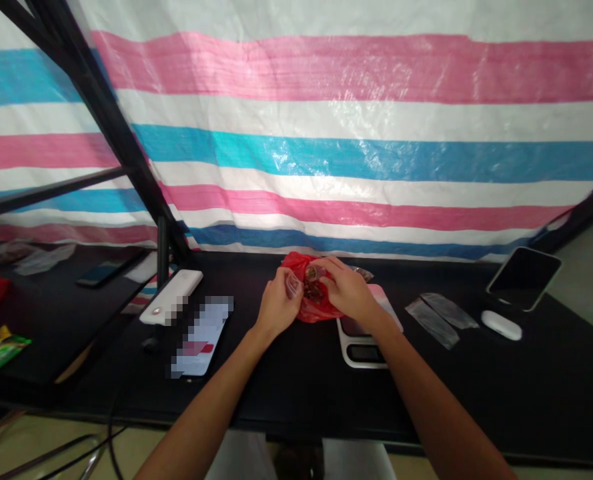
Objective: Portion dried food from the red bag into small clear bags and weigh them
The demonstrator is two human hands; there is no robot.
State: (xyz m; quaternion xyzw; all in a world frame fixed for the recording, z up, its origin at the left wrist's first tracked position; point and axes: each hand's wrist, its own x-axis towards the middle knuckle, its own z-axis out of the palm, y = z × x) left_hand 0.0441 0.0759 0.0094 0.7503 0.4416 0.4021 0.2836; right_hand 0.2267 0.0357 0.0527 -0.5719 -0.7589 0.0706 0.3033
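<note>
A red plastic bag (323, 310) lies open at the back middle of the table, with small brown pieces (313, 288) inside. At its left side my left hand (279, 303) is closed on a small clear plastic bag (293, 285). My right hand (346, 285) reaches over the red bag from the right, its fingers pinched together just above the brown pieces. Something small and partly see-through shows at those fingertips, too small to make out. Under my right forearm sits a white kitchen scale (349, 357), partly hidden by the arm.
Right of the scale lie flat clear bags (439, 317), a white oval case (501, 325) and a propped-up phone (525, 277). To the left are a white power bank (173, 297) and a lit phone (203, 340). A black metal frame (126, 147) stands before the striped sheet (351, 120).
</note>
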